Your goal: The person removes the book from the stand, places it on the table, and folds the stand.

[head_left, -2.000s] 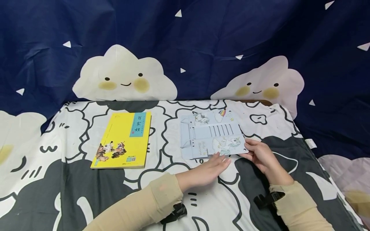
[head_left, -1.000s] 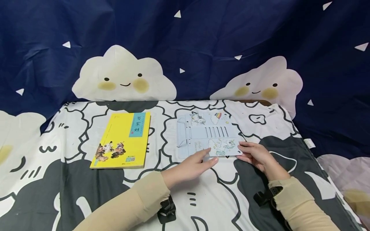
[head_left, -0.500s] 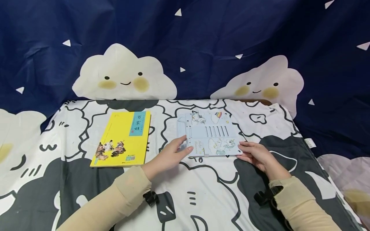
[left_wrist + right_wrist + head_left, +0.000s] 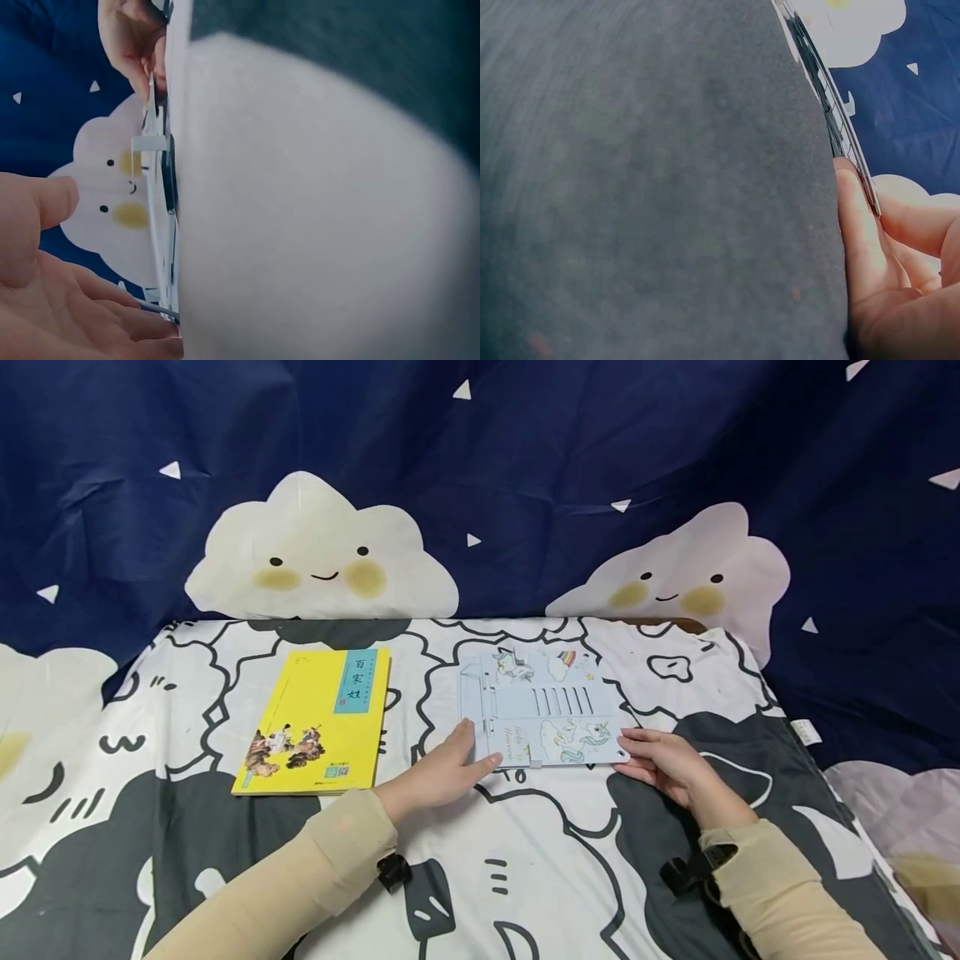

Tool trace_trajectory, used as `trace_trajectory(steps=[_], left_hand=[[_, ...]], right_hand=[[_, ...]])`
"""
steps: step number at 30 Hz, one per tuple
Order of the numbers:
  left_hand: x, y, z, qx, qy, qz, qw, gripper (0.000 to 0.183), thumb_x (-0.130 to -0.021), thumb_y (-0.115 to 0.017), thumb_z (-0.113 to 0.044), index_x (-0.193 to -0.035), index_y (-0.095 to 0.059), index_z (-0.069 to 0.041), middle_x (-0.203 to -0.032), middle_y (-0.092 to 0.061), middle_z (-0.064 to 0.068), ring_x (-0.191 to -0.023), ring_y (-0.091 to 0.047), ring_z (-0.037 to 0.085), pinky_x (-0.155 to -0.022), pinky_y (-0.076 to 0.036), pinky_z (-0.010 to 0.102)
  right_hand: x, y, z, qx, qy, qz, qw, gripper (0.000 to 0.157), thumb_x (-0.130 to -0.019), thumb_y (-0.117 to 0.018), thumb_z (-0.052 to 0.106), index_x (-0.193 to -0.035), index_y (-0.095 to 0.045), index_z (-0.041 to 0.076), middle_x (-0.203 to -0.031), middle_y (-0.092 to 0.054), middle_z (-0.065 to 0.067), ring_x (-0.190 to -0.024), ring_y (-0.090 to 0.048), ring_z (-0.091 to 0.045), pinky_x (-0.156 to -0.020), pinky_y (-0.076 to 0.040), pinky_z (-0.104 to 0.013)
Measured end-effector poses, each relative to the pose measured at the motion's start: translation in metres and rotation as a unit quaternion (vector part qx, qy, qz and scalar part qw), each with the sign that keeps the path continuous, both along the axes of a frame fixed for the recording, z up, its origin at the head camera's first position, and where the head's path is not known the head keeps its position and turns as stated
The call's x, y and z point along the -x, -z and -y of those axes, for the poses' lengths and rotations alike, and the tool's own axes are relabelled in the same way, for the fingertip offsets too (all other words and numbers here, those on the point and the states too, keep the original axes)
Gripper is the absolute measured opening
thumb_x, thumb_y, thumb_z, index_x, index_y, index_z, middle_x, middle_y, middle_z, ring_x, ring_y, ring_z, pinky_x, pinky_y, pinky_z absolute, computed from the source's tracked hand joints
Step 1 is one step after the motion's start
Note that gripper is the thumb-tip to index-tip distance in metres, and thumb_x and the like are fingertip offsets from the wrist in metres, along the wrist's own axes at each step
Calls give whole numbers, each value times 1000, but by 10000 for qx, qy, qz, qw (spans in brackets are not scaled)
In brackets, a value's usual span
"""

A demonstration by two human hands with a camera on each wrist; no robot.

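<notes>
A light blue folding book stand (image 4: 517, 702) with unicorn pictures and a row of slots lies flat on the cloth in the head view. Its front right corner is pinched between the thumb and fingers of my right hand (image 4: 663, 768), with the fingers beneath the plate in the right wrist view. At the stand's left end, my left hand (image 4: 438, 772) touches the ledge with extended fingers, thumb held apart. From the left wrist, the stand's thin edge (image 4: 156, 217) shows side-on, with a small bracket (image 4: 150, 142) standing out from it.
To the left lies a yellow book (image 4: 315, 727) with a blue title label. A black and white cartoon-print cloth (image 4: 517, 877) covers the table. Behind its far edge hangs a dark blue curtain (image 4: 510, 460) with smiling clouds.
My left hand has moved left from the stand's front edge to its left end. The stand has shifted slightly left, its front right corner still pinched by my right hand.
</notes>
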State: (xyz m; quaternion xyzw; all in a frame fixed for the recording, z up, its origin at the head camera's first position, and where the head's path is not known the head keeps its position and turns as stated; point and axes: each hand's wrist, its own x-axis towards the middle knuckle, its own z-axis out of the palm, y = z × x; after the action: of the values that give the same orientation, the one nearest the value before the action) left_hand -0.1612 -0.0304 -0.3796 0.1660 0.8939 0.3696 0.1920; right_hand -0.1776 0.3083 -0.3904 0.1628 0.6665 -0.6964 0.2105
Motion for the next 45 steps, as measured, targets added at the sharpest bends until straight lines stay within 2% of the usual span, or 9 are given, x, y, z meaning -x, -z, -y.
trace_trajectory(steps=[7,13,19,25,32,45], left_hand=[[-2,-3,0,1018,219,-351,9939,83,-102,-46,-52,-156,-17,4,-165,-13,21,-152,-17,33,-123,-22,46],[-1,-8,-1,1466,306,-466,9876,84,-101,-47,-53,-157,-16,2,-165,-16,19,-152,-21,32,-122,-25,45],[1,-11,-5,1864,378,-711,9792,80,-101,-47,-54,-156,-23,-2,-163,-24,18,-148,-31,34,-119,-31,46],[3,-14,-17,2489,408,-864,9638,80,-99,-45,-59,-154,-33,-3,-159,-33,21,-142,-40,38,-113,-40,47],[5,-16,-29,3141,340,-1194,9413,83,-97,-38,-67,-150,-42,-3,-154,-43,18,-139,-46,32,-105,-48,46],[3,-12,-31,3513,463,-1550,9222,81,-99,-33,-66,-149,-44,-4,-152,-46,14,-139,-47,27,-100,-52,45]], right_hand=[[0,3,2,-24,-63,-16,10000,68,-103,-53,10,-157,-14,-4,-90,-68,3,-79,-73,-7,-81,-59,-23],[2,2,4,-89,-3,-19,10000,66,-103,-52,9,-156,-16,-4,-88,-68,3,-78,-73,-7,-79,-59,-22],[2,1,2,-139,-11,-6,9999,67,-103,-53,10,-157,-15,-3,-88,-69,4,-78,-73,-6,-79,-59,-22],[-1,2,0,-85,-35,-26,10000,68,-103,-53,10,-157,-14,-3,-87,-70,4,-78,-73,-7,-79,-59,-22],[0,-1,-1,-169,-80,-7,9998,69,-103,-53,11,-157,-13,-3,-92,-66,3,-80,-73,-6,-82,-58,-22],[-1,-2,0,-152,-1,-6,9999,67,-102,-53,9,-156,-15,-4,-89,-68,3,-78,-73,-6,-80,-59,-22]])
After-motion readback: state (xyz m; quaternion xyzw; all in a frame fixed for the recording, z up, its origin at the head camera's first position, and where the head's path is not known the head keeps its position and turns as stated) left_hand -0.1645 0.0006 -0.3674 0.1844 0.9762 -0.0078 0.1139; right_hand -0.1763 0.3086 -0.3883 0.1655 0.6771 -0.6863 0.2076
